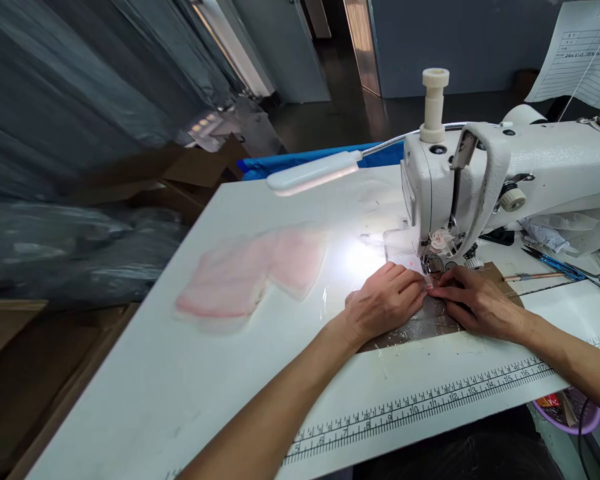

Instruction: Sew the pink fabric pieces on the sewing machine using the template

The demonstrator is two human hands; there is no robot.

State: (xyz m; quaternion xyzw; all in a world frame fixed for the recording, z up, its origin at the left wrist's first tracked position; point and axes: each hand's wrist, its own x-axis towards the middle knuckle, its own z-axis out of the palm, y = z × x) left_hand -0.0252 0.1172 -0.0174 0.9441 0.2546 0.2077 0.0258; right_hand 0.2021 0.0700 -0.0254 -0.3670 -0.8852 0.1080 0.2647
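Note:
A white sewing machine [433, 180] stands at the right of the table, its presser foot [427, 265] low over the bed. A small pale piece of fabric [429, 283] lies just in front of the foot. My left hand [387, 300] rests left of the foot, its fingers pressed together with the tips at that piece. From the other side my right hand [473, 303] pinches at the same piece with thumb and forefinger. The fingertips partly hide it. Beneath both hands is a brown board [390, 340] with a clear, shiny covering.
Sheer pink fabric pieces [245, 270] lie to the left on the white table [180, 387]. A lamp [315, 172] lights the needle area. Blue-handled scissors [555, 262] lie at the right. A printed ruler [415, 410] runs along the front edge, with a purple basket [591, 420] below.

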